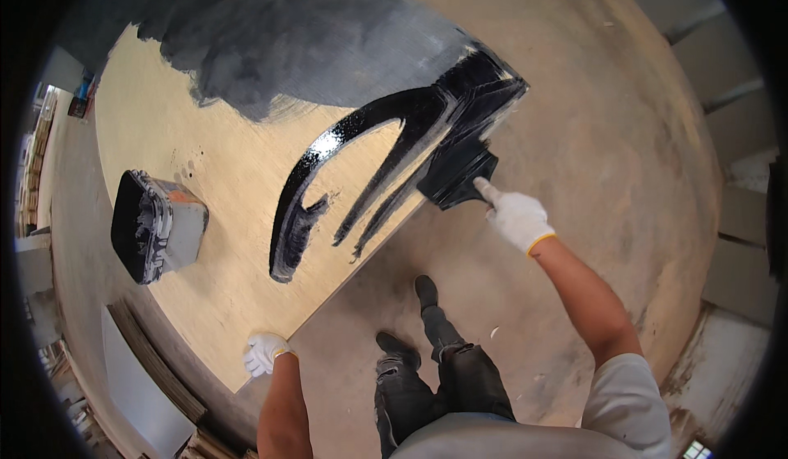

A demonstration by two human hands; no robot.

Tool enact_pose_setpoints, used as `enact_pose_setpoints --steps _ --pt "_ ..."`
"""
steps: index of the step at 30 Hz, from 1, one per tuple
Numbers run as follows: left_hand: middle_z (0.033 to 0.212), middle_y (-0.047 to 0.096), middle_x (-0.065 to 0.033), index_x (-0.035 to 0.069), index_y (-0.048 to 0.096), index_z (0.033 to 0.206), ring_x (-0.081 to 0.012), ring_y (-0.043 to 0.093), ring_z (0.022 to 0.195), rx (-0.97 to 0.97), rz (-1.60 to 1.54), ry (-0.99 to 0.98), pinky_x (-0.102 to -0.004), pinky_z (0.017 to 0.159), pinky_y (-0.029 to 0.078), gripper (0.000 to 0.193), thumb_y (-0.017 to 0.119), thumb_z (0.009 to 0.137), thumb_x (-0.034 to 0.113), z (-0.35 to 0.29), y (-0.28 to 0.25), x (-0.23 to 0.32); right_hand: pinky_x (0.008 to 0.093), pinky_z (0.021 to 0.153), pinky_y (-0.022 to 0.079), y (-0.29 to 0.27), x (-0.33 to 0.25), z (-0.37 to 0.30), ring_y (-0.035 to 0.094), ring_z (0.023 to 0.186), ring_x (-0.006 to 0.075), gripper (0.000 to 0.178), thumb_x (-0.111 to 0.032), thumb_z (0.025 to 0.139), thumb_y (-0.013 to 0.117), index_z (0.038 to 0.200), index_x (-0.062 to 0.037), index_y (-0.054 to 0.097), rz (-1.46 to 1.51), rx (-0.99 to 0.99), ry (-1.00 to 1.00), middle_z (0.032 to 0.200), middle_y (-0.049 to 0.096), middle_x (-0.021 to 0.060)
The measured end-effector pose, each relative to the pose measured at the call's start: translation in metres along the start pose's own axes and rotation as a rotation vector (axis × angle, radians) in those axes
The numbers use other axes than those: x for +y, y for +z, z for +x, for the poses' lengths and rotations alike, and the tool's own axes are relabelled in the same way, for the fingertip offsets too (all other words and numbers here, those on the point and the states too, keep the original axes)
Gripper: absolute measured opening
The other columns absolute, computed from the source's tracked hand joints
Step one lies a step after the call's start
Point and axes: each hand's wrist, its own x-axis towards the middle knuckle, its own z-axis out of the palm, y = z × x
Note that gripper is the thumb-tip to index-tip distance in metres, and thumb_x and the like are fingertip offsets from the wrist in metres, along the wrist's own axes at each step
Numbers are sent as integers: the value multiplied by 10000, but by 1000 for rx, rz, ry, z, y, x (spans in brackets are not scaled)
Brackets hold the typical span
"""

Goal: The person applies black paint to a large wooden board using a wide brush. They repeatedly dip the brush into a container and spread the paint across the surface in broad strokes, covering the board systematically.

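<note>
In my right hand (519, 217), which wears a white glove with a yellow cuff, is a wide black spreader (458, 173); a finger lies along it. Its blade rests at the right edge of a pale wooden board (238, 295). Glossy black paint (410, 110) lies in thick curved streaks behind the spreader, and a duller dark coat (287, 36) covers the far part. My left hand (268, 353), gloved too, is at the board's near corner with its fingers curled over the edge. A square paint-smeared bucket (185, 229) stands on the board at the left.
My legs (439, 373) are on the brown concrete floor (607, 155) beside the board's near edge. Stacked sheets (156, 360) lie at the lower left. Large grey blocks or panels (730, 106) line the right side. A small dark object (80, 104) is at the far left.
</note>
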Motion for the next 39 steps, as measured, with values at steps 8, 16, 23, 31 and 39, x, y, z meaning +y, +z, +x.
enact_pose_setpoints --steps 8,16,23,31,39 --pt "1336 448 -221 -14 456 1291 -411 408 1238 61 -41 -37 -560 900 497 563 420 960 441 6 8 -1 511 794 540 87 -117 -78 697 866 392 648 -223 918 555 1543 -174 392 113 -17 -184 973 707 220" --pt "1535 316 -279 -34 346 1447 -476 265 1410 -156 -112 -32 -596 1022 432 689 382 979 470 1 -13 3 499 794 535 95 -142 -94 695 865 384 579 -160 907 500 1486 -179 485 77 42 -218 947 718 205" --pt "1511 368 -275 -15 421 1411 -477 360 1355 -294 -145 61 -571 1076 376 654 411 991 487 16 -20 -15 518 804 538 146 -224 -132 703 883 388 556 -168 940 431 1495 -146 457 108 8 -281 988 721 218" --pt "1188 592 -93 -55 548 1292 -187 509 1099 -933 -1127 183 -344 994 399 467 534 967 280 132 -19 -119 506 770 564 183 -321 -184 722 884 376 591 -134 958 457 1543 -196 395 90 -173 -362 1007 709 233" --pt "1393 525 -261 -35 550 1342 -385 458 1329 -203 -631 789 -456 1120 363 468 566 945 213 90 -40 -105 488 692 555 157 -229 -154 712 825 335 639 -181 925 549 1544 -176 391 68 -16 -163 950 707 192"
